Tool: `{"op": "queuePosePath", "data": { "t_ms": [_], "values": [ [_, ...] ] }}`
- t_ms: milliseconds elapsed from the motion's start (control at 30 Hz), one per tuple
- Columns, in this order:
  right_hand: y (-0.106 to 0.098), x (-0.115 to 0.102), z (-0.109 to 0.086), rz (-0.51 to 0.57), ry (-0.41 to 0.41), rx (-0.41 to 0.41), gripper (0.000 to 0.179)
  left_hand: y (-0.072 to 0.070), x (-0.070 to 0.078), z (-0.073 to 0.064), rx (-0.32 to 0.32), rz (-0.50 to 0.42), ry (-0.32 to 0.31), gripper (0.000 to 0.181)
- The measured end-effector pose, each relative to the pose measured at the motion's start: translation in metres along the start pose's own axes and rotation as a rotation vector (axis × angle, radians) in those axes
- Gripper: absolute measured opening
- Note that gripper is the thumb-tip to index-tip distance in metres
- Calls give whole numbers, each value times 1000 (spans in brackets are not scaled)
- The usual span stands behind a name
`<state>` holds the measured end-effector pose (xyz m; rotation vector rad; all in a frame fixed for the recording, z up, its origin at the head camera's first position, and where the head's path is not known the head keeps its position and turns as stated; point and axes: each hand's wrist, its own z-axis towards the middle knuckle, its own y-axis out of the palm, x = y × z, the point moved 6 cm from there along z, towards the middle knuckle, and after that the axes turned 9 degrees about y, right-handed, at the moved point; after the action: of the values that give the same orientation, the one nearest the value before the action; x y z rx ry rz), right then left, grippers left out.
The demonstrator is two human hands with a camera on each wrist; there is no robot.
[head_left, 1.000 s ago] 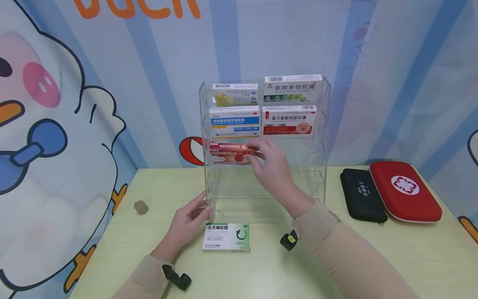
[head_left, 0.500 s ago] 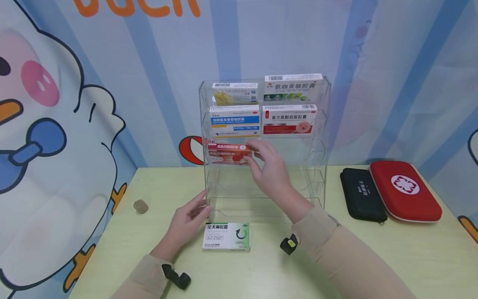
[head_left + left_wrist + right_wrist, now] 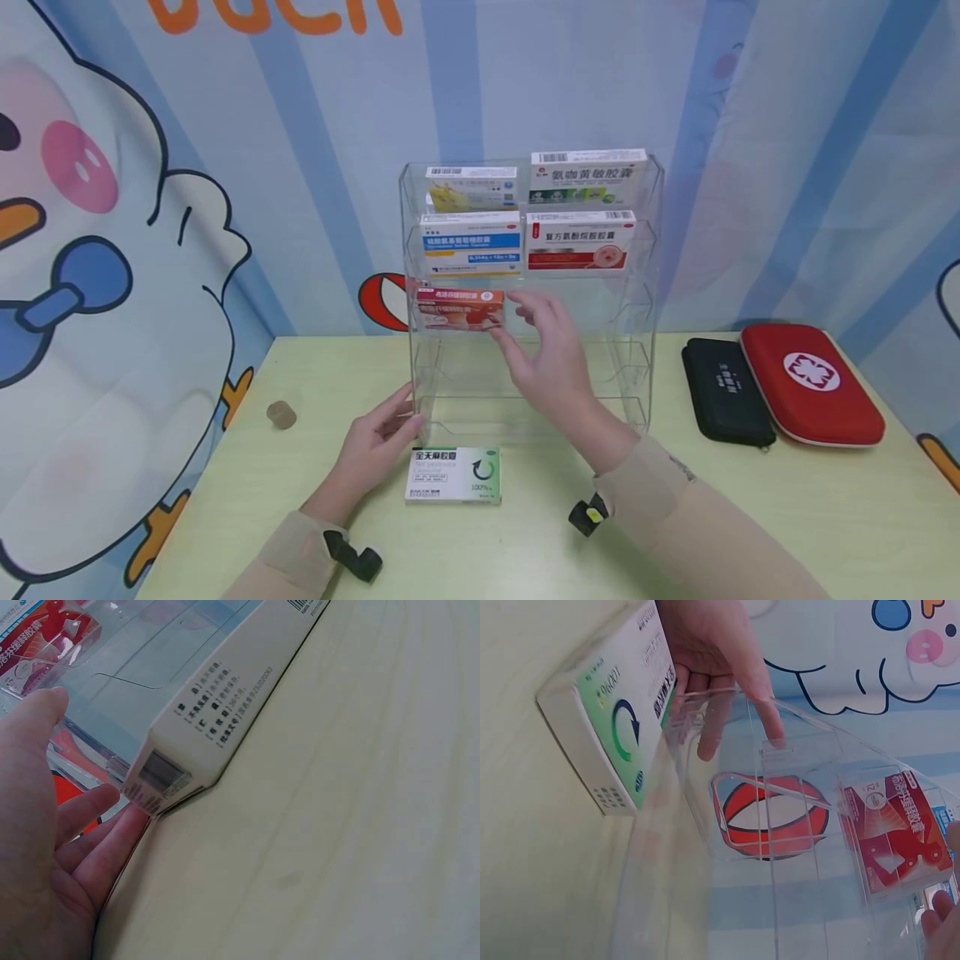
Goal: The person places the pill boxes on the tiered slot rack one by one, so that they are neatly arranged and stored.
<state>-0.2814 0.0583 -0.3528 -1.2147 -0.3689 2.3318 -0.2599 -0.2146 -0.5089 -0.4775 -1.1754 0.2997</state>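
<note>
A clear acrylic display rack [image 3: 525, 398] stands on the table. My left hand [image 3: 372, 446] holds its lower left edge, the thumb at the front and the fingers at the side. A red medicine box [image 3: 460, 310] sits in the third tier on the left, tilted back behind the clear front. Beside its right end is my right hand [image 3: 547, 354], fingers spread; the thumb tip is at the box's lower right corner and the index finger stands apart from it. A white and green medicine box [image 3: 453, 476] lies at the rack's foot, close to my left hand.
Upper tiers hold a yellow-white box [image 3: 472, 189], a white-green box [image 3: 587, 178], a blue-striped box [image 3: 471, 244] and a red-white box [image 3: 580, 241]. On the right lie a black case [image 3: 727, 390] and a red case [image 3: 813, 385]; a small brown cylinder [image 3: 281, 414] stands left.
The red box has shifted slightly left and settled in its tier. My right hand's fingers have parted from it and moved a little right. My left hand has stayed at the rack.
</note>
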Motion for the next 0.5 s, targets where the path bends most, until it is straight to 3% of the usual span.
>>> {"op": "queuePosePath", "data": {
  "t_ms": [200,500],
  "values": [
    [2,2,-18,32,-19,-34,52,0,-1,0,6,13,0,61],
    [13,19,-46,27,48,-121,54,1,-1,0,6,8,3,61]
  ]
}}
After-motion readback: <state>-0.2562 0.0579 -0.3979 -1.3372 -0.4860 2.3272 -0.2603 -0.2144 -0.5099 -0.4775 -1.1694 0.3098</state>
